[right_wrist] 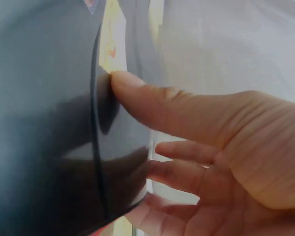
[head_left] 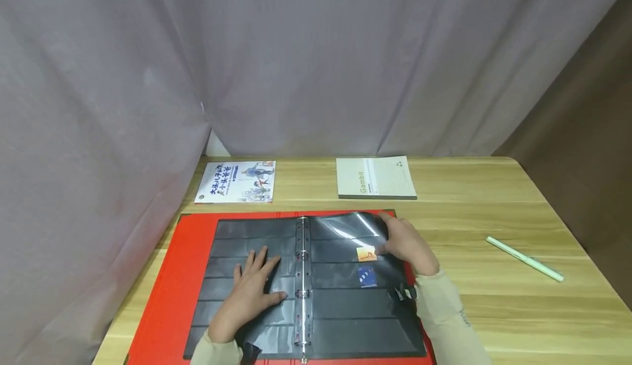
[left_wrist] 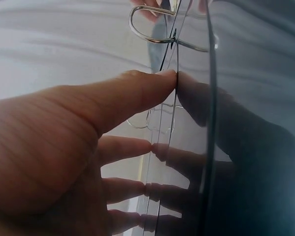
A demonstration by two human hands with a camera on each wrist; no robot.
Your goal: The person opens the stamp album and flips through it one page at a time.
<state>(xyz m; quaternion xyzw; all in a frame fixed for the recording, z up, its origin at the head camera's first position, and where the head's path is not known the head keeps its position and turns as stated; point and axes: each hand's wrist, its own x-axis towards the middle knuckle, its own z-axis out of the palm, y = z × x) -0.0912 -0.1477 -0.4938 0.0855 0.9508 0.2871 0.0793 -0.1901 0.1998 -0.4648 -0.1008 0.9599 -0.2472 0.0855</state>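
Observation:
A red ring-binder stamp album [head_left: 163, 288] lies spread on the table, with black pocket pages on both sides of its metal rings [head_left: 303, 293]. On the left page [head_left: 207, 285] my left hand [head_left: 252, 296] rests with fingers spread; in the left wrist view its thumb and fingertips touch the glossy surface. My right hand [head_left: 407, 241] holds the right page [head_left: 355, 332] by its upper outer edge, thumb on top and fingers behind, and that edge bows upward. A yellow-orange stamp [head_left: 367, 253] sits in a pocket beside the right thumb [right_wrist: 132, 91]. One pocket lower is a blue stamp [head_left: 367, 277].
Behind the album lie a white illustrated booklet [head_left: 237, 182] on the left and a pale notebook [head_left: 376, 177] on the right. A light green pen [head_left: 524, 259] lies at the right on the wooden table [head_left: 494, 321]. Grey curtains [head_left: 306, 63] hang behind and on the left.

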